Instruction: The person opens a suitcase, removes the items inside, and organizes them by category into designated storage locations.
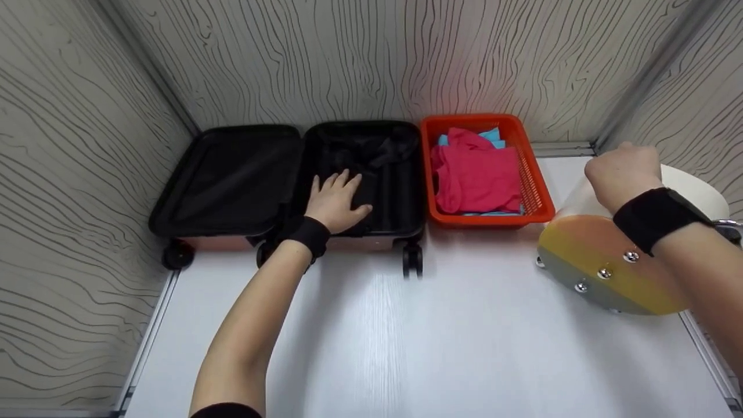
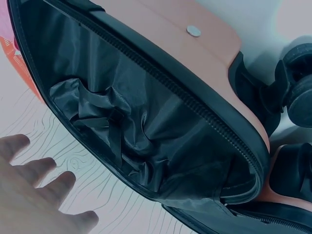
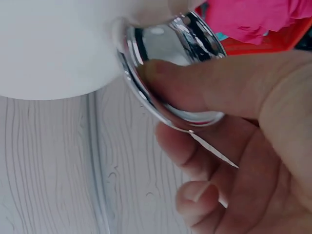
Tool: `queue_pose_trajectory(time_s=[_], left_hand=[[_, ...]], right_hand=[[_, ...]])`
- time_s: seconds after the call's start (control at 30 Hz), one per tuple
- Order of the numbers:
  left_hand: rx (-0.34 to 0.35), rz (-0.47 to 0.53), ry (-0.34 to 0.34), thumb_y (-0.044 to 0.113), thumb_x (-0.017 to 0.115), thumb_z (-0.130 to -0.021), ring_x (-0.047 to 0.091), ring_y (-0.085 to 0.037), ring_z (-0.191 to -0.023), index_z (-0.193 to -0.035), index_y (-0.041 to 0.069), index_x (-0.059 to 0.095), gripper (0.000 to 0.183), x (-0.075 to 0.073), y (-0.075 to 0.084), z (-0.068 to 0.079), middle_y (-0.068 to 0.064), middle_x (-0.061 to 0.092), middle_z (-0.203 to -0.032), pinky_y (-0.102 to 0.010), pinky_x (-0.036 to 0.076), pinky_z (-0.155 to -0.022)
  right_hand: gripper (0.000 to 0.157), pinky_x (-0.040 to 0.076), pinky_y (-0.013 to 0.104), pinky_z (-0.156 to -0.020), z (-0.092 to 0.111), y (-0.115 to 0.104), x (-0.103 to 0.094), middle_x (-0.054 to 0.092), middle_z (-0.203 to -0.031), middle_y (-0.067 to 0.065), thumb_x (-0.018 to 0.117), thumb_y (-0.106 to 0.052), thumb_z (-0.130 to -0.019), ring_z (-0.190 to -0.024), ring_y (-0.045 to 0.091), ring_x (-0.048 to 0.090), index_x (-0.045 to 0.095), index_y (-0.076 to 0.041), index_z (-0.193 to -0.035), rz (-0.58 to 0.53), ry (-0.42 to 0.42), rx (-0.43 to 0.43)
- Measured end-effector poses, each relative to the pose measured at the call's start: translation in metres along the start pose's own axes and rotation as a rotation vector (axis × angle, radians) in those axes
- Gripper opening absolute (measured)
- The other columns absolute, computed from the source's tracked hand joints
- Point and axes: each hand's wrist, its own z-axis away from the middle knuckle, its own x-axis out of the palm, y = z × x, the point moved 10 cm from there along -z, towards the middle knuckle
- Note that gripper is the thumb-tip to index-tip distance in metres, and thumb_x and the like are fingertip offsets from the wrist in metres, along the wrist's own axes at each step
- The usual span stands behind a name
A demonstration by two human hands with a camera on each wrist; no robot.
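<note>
My left hand (image 1: pixel 336 203) reaches over the right half of an open black-lined suitcase (image 1: pixel 400 197), its fingers spread. The left wrist view shows the fingers (image 2: pixel 53 190) straight and holding nothing, beside the crumpled lining and strap (image 2: pixel 115 122). My right hand (image 1: pixel 627 174) is at a white rounded object (image 1: pixel 693 186) tilted on the right. Its flat oval side (image 1: pixel 586 244) has orange, yellow and grey-green bands and chrome knobs. In the right wrist view the thumb and fingers pinch a curved chrome piece (image 3: pixel 161 44) against its white body. What kind of object this is I cannot tell.
An orange basket (image 1: pixel 537 197) with folded pink cloth (image 1: pixel 479 177) and blue cloth (image 1: pixel 493 136) stands right of the suitcase. The other suitcase half (image 1: pixel 232 174) lies flat on the left. Black wheels (image 1: pixel 413 259) face the near side. Wood-patterned walls (image 1: pixel 348 58) enclose the white table (image 1: pixel 406 348).
</note>
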Motion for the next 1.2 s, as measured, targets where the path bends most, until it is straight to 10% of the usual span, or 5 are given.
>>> queue_pose_trajectory(time_s=[0.93, 1.2], left_hand=[[-0.011, -0.016, -0.037, 0.059, 0.054, -0.099, 0.02, -0.034, -0.153, -0.163, 0.02, 0.028, 0.079, 0.01, -0.007, 0.012, -0.012, 0.023, -0.168, -0.061, 0.003, -0.122], [-0.049, -0.029, -0.019, 0.058, 0.055, -0.1, 0.017, -0.035, -0.154, -0.164, 0.021, 0.026, 0.079, 0.009, -0.023, 0.01, -0.012, 0.019, -0.169, -0.061, 0.0, -0.122]], right_hand=[[0.005, 0.051, 0.054, -0.048, -0.028, 0.036, 0.015, 0.049, -0.069, 0.03, 0.06, 0.019, -0.082, -0.07, 0.045, 0.052, 0.061, 0.015, -0.083, -0.05, 0.266, 0.164], [0.035, 0.04, 0.059, -0.08, -0.042, 0.009, 0.017, 0.051, -0.097, 0.031, 0.049, -0.015, -0.097, -0.096, 0.048, 0.042, 0.058, 0.017, -0.108, -0.029, 0.243, 0.148]])
